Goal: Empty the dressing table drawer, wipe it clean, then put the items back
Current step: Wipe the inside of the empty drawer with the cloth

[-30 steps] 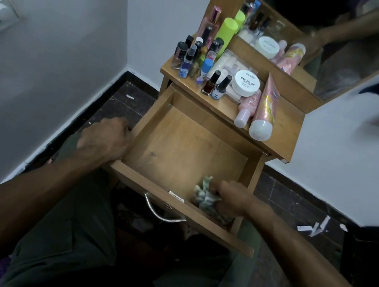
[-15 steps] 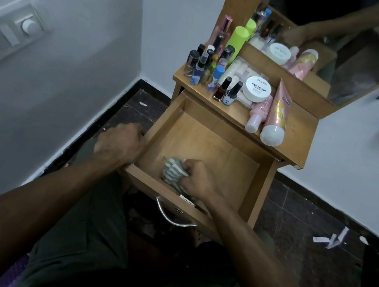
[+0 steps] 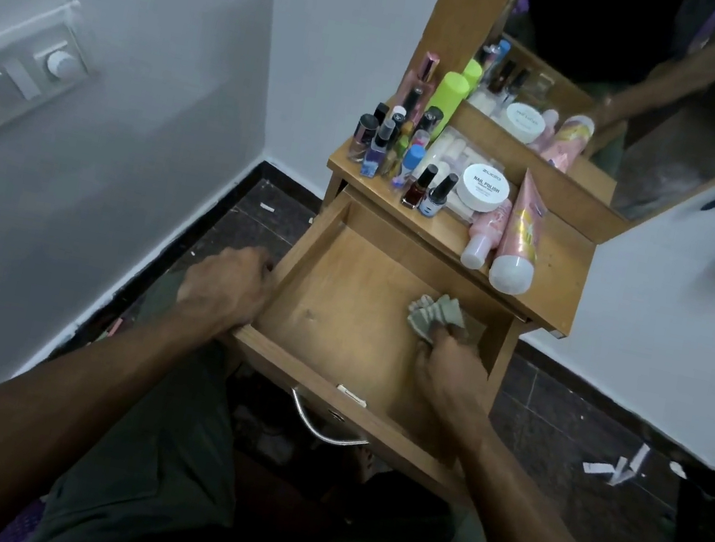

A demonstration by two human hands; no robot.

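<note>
Your right hand [image 3: 449,363] is down inside the pulled-out drawer [image 3: 338,315], fingers curled round a crumpled grey-green cloth [image 3: 436,315] that's pressed on the drawer floor over at about 3 o'clock, close to the right wall and toward the back. The rest of the drawer floor is bare wood with a few faint smudges.

Your left hand [image 3: 223,290] is at 9 o'clock of the drawer, fingers curled over the top of its left side wall near the front corner, gripping it.

The metal handle [image 3: 321,424] hangs off the drawer front at 6 o'clock, right above your knees.

Everything else sits on the dressing table top [image 3: 557,267] at 12 o'clock from the drawer: a bunch of nail polish bottles [image 3: 418,183] clustered at the left, a lime green bottle [image 3: 450,98] behind them against the mirror frame, a white round jar [image 3: 485,188] reading NAIL POLISH in the middle, and a pink tube [image 3: 517,246] lying flat with its white cap toward you, a smaller pink bottle [image 3: 486,234] touching its left side.

The mirror [image 3: 684,113] is up at 1 o'clock.
</note>
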